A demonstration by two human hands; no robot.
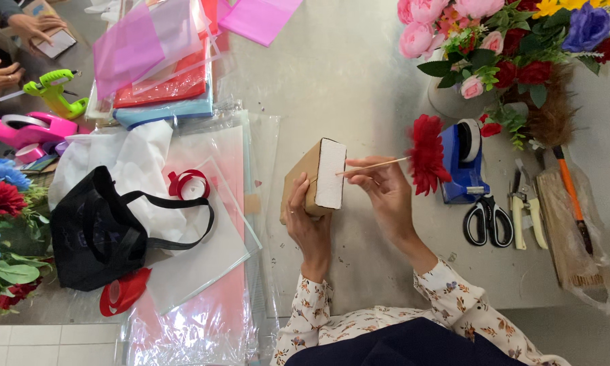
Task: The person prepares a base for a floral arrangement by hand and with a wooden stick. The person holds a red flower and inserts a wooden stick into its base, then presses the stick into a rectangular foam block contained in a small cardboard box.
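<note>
Left hand (310,220) clamps the foam-filled box (316,177). Right hand (384,190) pinches a red flower's (427,154) stick (373,166), its tip touching the foam beside that grip.

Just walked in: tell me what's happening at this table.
A person holds a cardboard-wrapped foam block upright with the left hand. The right hand pinches a red artificial flower by its thin stick stem, tip touching the block's white face. A blue tape dispenser and black scissors lie to the right. Another person's hands work at the far left.
</note>
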